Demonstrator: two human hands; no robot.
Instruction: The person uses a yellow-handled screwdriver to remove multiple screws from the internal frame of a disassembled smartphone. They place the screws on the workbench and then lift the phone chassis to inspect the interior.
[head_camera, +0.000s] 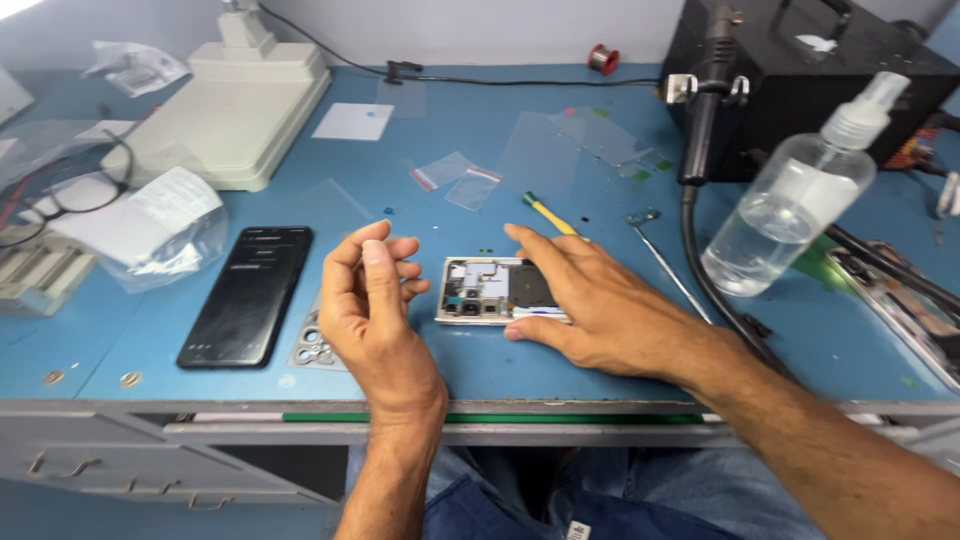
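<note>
An opened white smartphone body with its back cover off and its inner parts exposed (487, 290) is seen lying flat on the blue table (560, 370), near the front edge. The right hand (590, 300) is laid flat over the right part of it, fingers spread and pressing down, nothing being gripped. The left hand (372, 295) is held raised just left of the phone body, fingers loosely curled; whether anything small is pinched in it cannot be told. Under that hand a silver camera-lens frame piece (312, 348) is partly hidden. A black smartphone with a dark screen (247, 295) lies further left. Behind the right hand a yellow-handled tool (547, 214) and thin metal tweezers (660, 250) are laid, and a clear plastic spray bottle (795, 200) stands tilted to the right.
</note>
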